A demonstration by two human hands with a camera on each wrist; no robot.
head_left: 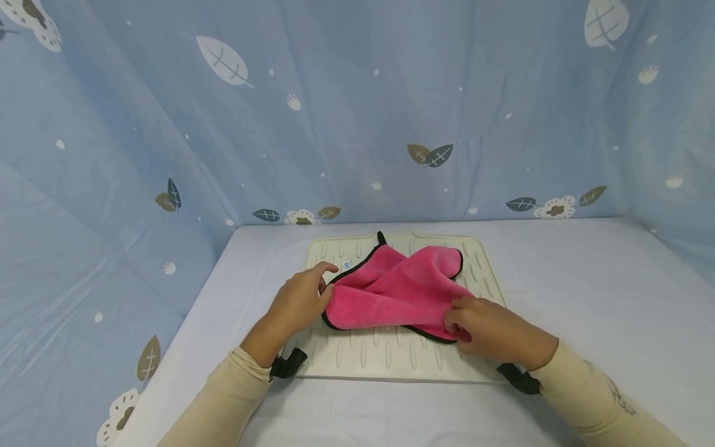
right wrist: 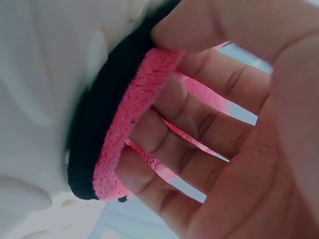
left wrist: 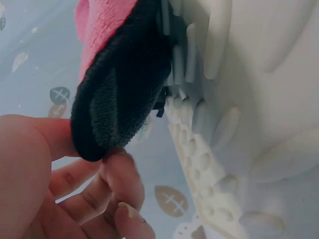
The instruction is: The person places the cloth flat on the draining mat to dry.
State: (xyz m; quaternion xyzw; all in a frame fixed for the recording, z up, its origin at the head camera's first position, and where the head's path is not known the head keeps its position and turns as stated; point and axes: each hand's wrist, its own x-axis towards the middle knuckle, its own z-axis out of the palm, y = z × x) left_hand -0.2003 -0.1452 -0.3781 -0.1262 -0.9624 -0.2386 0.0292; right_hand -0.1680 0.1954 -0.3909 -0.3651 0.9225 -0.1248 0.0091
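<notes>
A pink plush cleaning cloth (head_left: 402, 285) with black edging lies rumpled and folded over itself on a cream ridged mat (head_left: 357, 354). A black loop sticks up at its far corner. At the cloth's left end my left hand (head_left: 298, 298) has thumb and fingers about the edge. The left wrist view shows that edge of the cloth (left wrist: 124, 94), dark on the underside, pinched between the digits. My right hand (head_left: 491, 326) grips the near right edge. In the right wrist view, the thumb presses the black border (right wrist: 99, 124) with several fingers behind the pink pile.
The mat lies on a white-covered table (head_left: 586, 298). Behind and to the left hangs a blue curtain (head_left: 357, 124) printed with leaves and flowers. A small bluish mark (head_left: 347, 265) shows on the mat beside the cloth. Black wrist straps (head_left: 290, 363) sit at both cuffs.
</notes>
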